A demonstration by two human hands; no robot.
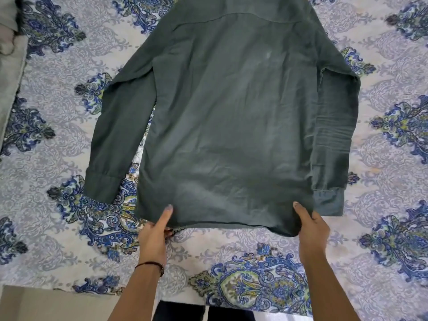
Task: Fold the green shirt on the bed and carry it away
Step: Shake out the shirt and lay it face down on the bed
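Pinching green shirt (227, 117) hem, left hand (154, 235), right hand (311, 230)

Shirt: green shirt (231, 112), dark, long-sleeved, back up
Pose: spread flat, sleeves down both sides
Place: bed (58, 239), hem at near edge

A pale bedsheet (382, 72) is spreading across nearly the whole view, lying flat and lightly creased. It is carrying a faint grey damask print, and large paisley motifs (261, 281) in blue, green and yellow are repeating over it in spaced rows. A pale grey cloth (9, 72) is lying along the far left edge, bunching up toward the top corner. At the bottom left, a strip of beige floor (46, 304) is showing past the sheet's near edge. At the bottom centre, dark trousers (203, 311) are showing just below that edge.
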